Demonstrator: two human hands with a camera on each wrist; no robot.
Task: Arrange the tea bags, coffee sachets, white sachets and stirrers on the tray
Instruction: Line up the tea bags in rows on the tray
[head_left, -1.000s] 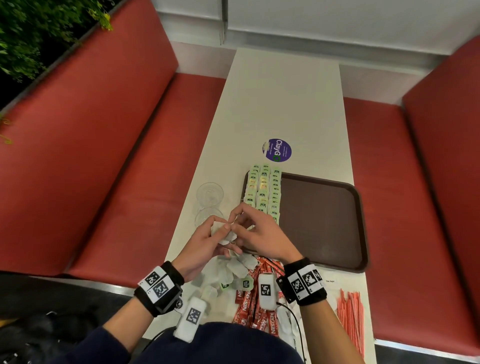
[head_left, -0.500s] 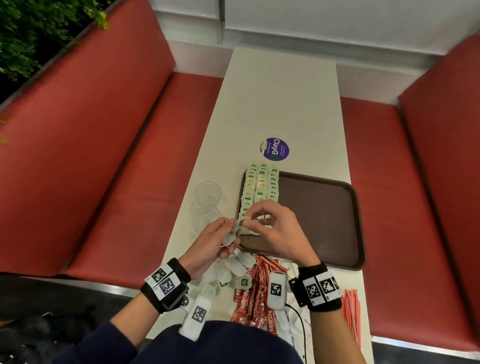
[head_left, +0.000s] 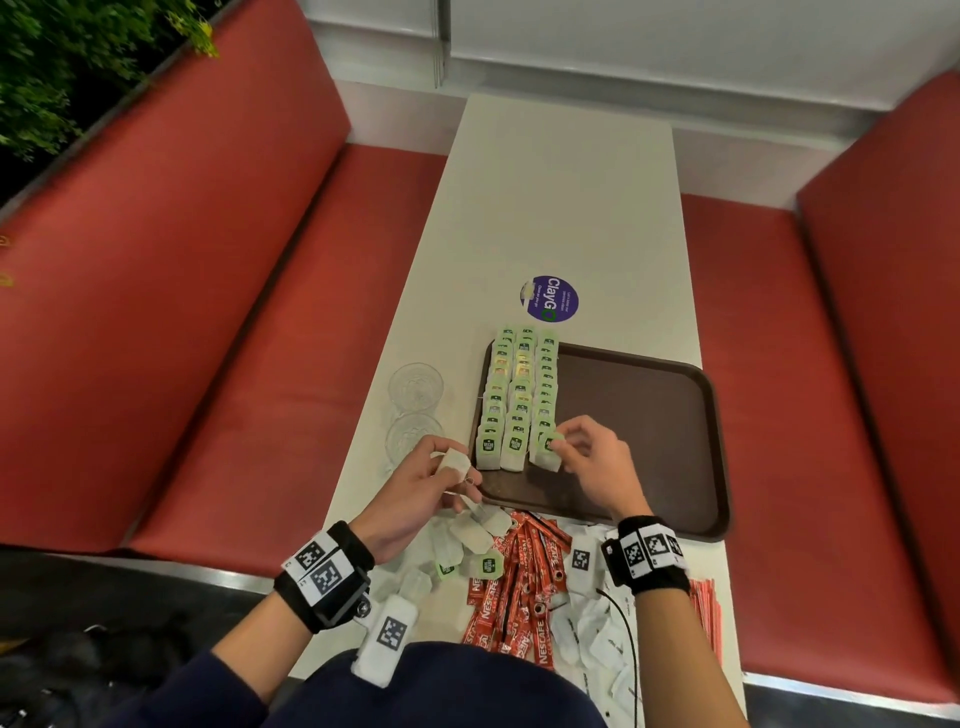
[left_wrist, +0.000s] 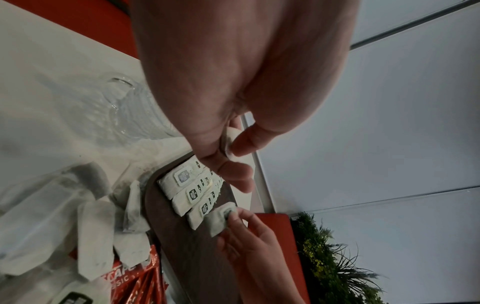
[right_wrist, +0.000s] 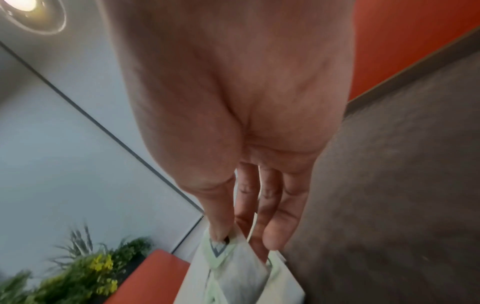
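Tea bag (head_left: 549, 451) – right-hand (head_left: 597, 467) pinch (on tray (head_left: 649, 415))

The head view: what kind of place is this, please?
Probably a café or canteen booth: red padded benches flank a long narrow white table, with a brown serving tray of tea bags and Nescafe coffee sachets on it.

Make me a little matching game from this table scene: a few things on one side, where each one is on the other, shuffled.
Things:
1. tea bag rows
2. coffee sachets
3. stirrers
4. glasses

Places:
A. on the table, left of the tray
B. on the tray's left side
C. at the table's near right edge
D. heaped on the table, between the wrists

Pairs: 1-B, 2-D, 3-C, 4-A
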